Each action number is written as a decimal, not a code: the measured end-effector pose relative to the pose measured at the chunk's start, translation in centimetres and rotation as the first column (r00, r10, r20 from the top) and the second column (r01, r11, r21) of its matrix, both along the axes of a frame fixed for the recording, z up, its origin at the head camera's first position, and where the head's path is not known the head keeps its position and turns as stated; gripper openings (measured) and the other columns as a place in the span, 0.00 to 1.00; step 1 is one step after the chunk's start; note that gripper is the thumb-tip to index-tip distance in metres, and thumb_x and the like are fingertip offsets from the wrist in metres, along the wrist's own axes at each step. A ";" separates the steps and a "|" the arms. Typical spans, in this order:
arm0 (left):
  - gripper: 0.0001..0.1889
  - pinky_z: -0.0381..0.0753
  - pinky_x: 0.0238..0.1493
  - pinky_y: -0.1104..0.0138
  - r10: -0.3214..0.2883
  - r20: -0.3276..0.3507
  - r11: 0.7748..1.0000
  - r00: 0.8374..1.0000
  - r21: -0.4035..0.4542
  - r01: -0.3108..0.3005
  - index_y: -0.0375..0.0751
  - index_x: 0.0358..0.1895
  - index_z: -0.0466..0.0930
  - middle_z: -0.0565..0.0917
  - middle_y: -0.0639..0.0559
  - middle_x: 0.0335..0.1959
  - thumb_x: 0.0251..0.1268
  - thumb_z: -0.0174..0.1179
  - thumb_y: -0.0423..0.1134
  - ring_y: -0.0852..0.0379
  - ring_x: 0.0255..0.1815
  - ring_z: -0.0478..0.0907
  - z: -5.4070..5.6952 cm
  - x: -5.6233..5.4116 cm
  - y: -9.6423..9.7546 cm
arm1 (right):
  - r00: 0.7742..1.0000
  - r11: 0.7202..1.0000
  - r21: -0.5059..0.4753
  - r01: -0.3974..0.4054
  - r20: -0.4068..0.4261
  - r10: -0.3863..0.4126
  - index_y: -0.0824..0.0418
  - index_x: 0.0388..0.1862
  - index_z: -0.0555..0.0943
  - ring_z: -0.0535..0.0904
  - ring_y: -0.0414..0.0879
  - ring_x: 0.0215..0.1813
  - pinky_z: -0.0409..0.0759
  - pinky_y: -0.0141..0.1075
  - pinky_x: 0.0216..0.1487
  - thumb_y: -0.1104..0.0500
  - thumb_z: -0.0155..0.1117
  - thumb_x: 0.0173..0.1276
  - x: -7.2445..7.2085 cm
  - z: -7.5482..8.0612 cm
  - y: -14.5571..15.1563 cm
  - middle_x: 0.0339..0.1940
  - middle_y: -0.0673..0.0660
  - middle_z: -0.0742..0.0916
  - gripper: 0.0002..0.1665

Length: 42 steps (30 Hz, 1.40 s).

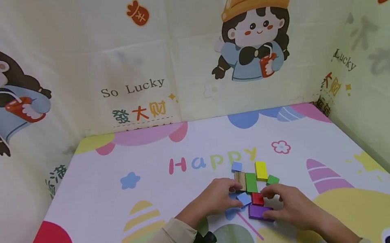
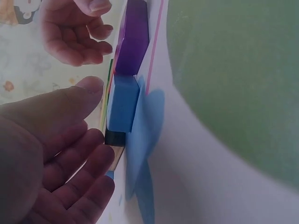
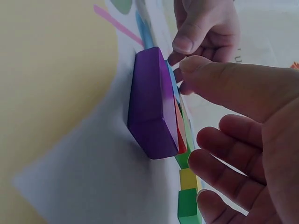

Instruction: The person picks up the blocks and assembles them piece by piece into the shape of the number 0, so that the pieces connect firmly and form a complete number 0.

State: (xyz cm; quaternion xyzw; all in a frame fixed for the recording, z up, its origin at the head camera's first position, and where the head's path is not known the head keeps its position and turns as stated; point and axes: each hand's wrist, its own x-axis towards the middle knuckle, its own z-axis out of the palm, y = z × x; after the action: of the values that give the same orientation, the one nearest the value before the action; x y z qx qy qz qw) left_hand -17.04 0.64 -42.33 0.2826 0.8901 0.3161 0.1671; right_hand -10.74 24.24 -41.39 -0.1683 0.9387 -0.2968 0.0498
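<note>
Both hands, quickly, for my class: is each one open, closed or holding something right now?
Left hand: open, holding nothing, near the light blue block.
Right hand: open, holding nothing, near the purple block.

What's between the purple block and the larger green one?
The red block lies between the purple block and the larger green block, in the head view.

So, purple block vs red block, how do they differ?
Size: the purple block is longer than the red block.
Shape: from the head view, purple looks oblong, red nearly square.
Place: purple lies nearer the person, red just beyond it.
Shared: both lie on the printed tabletop, close to the right hand.
</note>
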 end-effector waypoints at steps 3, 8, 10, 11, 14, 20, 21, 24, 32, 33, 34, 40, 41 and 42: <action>0.22 0.76 0.52 0.72 -0.002 0.009 1.000 1.000 -0.002 0.002 0.45 0.54 0.84 0.83 0.63 0.43 0.55 0.76 0.41 0.67 0.43 0.76 0.1 0.0 0.1 | 1.000 1.000 -0.003 -0.013 0.015 0.013 0.54 0.49 0.81 0.77 0.42 0.44 0.79 0.41 0.47 0.43 0.79 0.56 0.0 0.0 0.0 0.42 0.41 0.83 0.27; 0.19 0.76 0.52 0.72 -0.006 0.025 1.000 1.000 0.006 0.005 0.46 0.51 0.85 0.83 0.64 0.41 0.55 0.76 0.39 0.67 0.42 0.76 0.1 0.0 0.3 | 0.999 0.999 -0.010 -0.046 0.002 0.046 0.52 0.48 0.82 0.77 0.39 0.44 0.79 0.41 0.47 0.43 0.79 0.55 0.1 -0.3 0.0 0.41 0.39 0.83 0.26; 0.18 0.76 0.52 0.72 -0.008 0.023 1.000 1.000 0.007 0.008 0.46 0.50 0.85 0.83 0.64 0.40 0.56 0.76 0.38 0.67 0.41 0.76 0.0 0.0 0.3 | 0.998 0.998 -0.010 -0.068 -0.005 0.068 0.52 0.47 0.82 0.76 0.39 0.44 0.79 0.41 0.46 0.44 0.80 0.55 0.1 -0.4 0.0 0.41 0.39 0.83 0.25; 0.18 0.76 0.52 0.72 -0.009 0.020 1.000 1.000 0.006 0.009 0.45 0.50 0.85 0.83 0.64 0.40 0.56 0.75 0.38 0.68 0.41 0.76 0.0 0.1 0.3 | 0.997 0.997 -0.009 -0.076 -0.005 0.076 0.52 0.47 0.82 0.76 0.38 0.43 0.79 0.40 0.46 0.44 0.80 0.55 0.1 -0.4 0.0 0.41 0.39 0.82 0.25; 0.16 0.76 0.52 0.72 -0.014 0.005 1.000 1.000 0.003 0.014 0.45 0.49 0.85 0.84 0.64 0.39 0.57 0.75 0.37 0.68 0.40 0.76 -0.1 0.1 0.3 | 0.996 0.996 -0.003 -0.094 -0.009 0.094 0.52 0.47 0.82 0.76 0.38 0.42 0.78 0.39 0.46 0.45 0.80 0.55 0.1 -0.5 0.0 0.40 0.39 0.82 0.24; 0.15 0.76 0.51 0.72 -0.014 -0.009 1.000 1.000 0.000 0.014 0.45 0.47 0.85 0.83 0.63 0.38 0.57 0.75 0.37 0.68 0.39 0.76 -0.2 0.1 0.5 | 0.994 0.994 -0.006 -0.109 -0.025 0.108 0.52 0.45 0.82 0.75 0.38 0.41 0.78 0.38 0.45 0.46 0.81 0.54 0.0 -0.7 0.0 0.39 0.39 0.80 0.23; 0.14 0.76 0.51 0.72 -0.013 -0.007 1.000 1.000 0.000 0.013 0.45 0.47 0.85 0.83 0.63 0.38 0.57 0.74 0.37 0.68 0.39 0.76 -0.3 0.1 0.5 | 0.993 0.994 -0.007 -0.111 -0.027 0.111 0.52 0.45 0.82 0.74 0.37 0.40 0.78 0.38 0.45 0.47 0.81 0.55 0.1 -0.7 0.0 0.38 0.39 0.80 0.23; 0.14 0.77 0.51 0.72 -0.009 -0.013 1.000 1.000 0.002 0.009 0.44 0.47 0.85 0.83 0.63 0.38 0.57 0.74 0.37 0.67 0.39 0.76 -0.3 0.1 0.6 | 0.993 0.993 -0.009 -0.114 -0.029 0.114 0.52 0.44 0.81 0.74 0.37 0.39 0.78 0.37 0.44 0.49 0.80 0.56 0.0 -0.8 0.0 0.37 0.40 0.80 0.21; 0.14 0.77 0.50 0.73 0.005 -0.029 1.000 1.000 -0.008 -0.005 0.44 0.47 0.85 0.82 0.62 0.36 0.58 0.74 0.38 0.67 0.38 0.75 -0.2 0.3 0.8 | 0.995 0.995 0.006 -0.099 -0.015 0.099 0.53 0.44 0.82 0.75 0.37 0.39 0.79 0.37 0.45 0.53 0.79 0.57 -0.1 -0.7 -0.2 0.38 0.40 0.81 0.19; 0.14 0.77 0.49 0.73 0.006 -0.034 1.000 0.999 -0.012 -0.006 0.44 0.47 0.85 0.82 0.62 0.36 0.58 0.74 0.38 0.67 0.38 0.75 -0.2 0.4 0.8 | 0.995 0.995 0.009 -0.095 -0.017 0.096 0.53 0.44 0.82 0.75 0.37 0.39 0.79 0.37 0.45 0.53 0.80 0.57 -0.1 -0.7 -0.2 0.38 0.39 0.81 0.19; 0.14 0.77 0.49 0.73 0.006 -0.038 1.000 0.999 -0.016 -0.007 0.43 0.47 0.85 0.82 0.62 0.36 0.58 0.74 0.38 0.67 0.38 0.75 -0.1 0.4 0.9 | 0.995 0.996 0.011 -0.093 -0.023 0.094 0.53 0.44 0.82 0.75 0.37 0.39 0.79 0.37 0.45 0.53 0.80 0.57 -0.1 -0.7 -0.2 0.38 0.39 0.81 0.19; 0.14 0.77 0.47 0.73 0.010 -0.066 0.999 0.998 -0.034 -0.012 0.43 0.46 0.84 0.80 0.61 0.35 0.58 0.74 0.40 0.66 0.37 0.73 -0.1 0.5 1.1 | 0.996 0.996 0.011 -0.083 -0.037 0.083 0.52 0.43 0.82 0.75 0.37 0.40 0.79 0.37 0.45 0.55 0.80 0.56 -0.2 -0.7 -0.2 0.38 0.39 0.81 0.18; 0.14 0.77 0.47 0.72 0.012 -0.066 0.999 0.998 -0.038 -0.015 0.44 0.46 0.84 0.80 0.61 0.35 0.58 0.74 0.40 0.66 0.36 0.73 0.0 0.5 1.1 | 0.996 0.997 0.011 -0.081 -0.032 0.081 0.52 0.43 0.82 0.75 0.37 0.40 0.79 0.37 0.45 0.55 0.80 0.56 -0.2 -0.7 -0.2 0.38 0.39 0.81 0.18; 0.14 0.77 0.47 0.72 0.016 -0.063 0.999 0.998 -0.042 -0.019 0.44 0.46 0.84 0.80 0.61 0.35 0.59 0.74 0.40 0.65 0.37 0.73 0.0 0.6 1.2 | 0.997 0.997 0.011 -0.078 -0.027 0.079 0.52 0.43 0.82 0.75 0.37 0.40 0.79 0.37 0.45 0.55 0.80 0.56 -0.2 -0.7 -0.2 0.38 0.39 0.81 0.18</action>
State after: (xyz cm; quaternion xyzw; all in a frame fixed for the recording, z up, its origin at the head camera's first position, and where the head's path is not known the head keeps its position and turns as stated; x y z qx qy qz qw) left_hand -16.47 1.81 -42.36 0.2810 0.9038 0.2895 0.1425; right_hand -10.90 24.04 -42.09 -0.2088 0.9334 -0.2875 0.0495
